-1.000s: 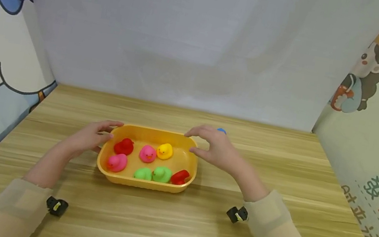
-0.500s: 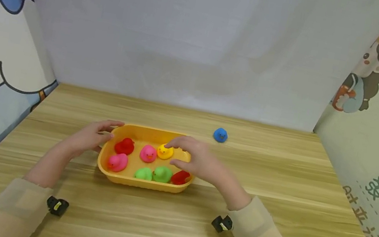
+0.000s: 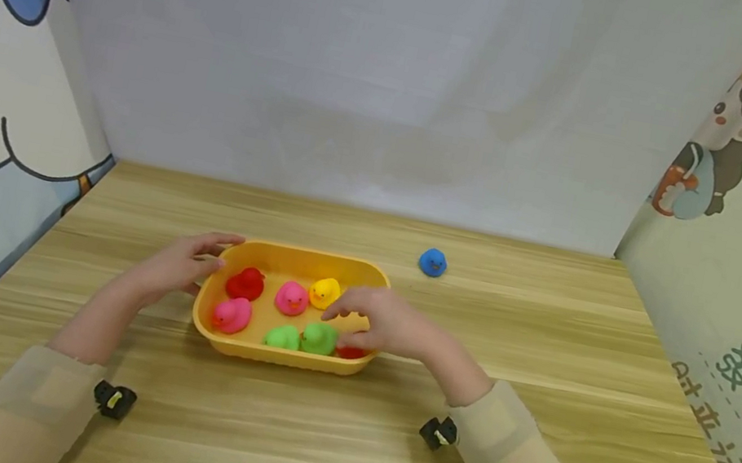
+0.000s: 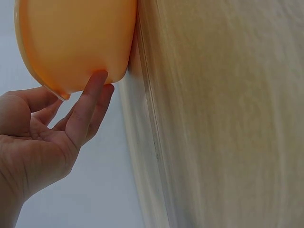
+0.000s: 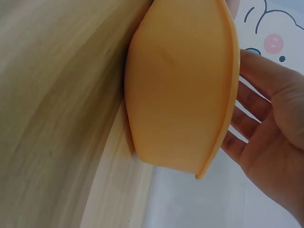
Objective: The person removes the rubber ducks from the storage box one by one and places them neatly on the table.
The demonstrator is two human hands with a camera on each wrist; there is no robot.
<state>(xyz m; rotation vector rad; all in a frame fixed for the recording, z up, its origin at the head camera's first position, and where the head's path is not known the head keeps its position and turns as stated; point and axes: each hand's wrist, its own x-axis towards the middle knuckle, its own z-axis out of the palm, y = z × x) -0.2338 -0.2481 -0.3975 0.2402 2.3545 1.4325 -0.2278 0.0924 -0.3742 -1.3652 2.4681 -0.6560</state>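
Head view: Thumb and fingers apart, the right hand's grip [image 3: 386,321] hangs over the tray's [image 3: 289,359] right end, partly hiding the red duck [image 3: 351,353] inside; the left hand's grip [image 3: 173,264], spread, touches the tray's left end. The duck looks light, soft, best pinched midbody.

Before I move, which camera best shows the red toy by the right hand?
The head view: it alone shows the red toy, in the yellow tray, partly hidden by the right hand. Both wrist views show the tray from outside, and none of the toy.
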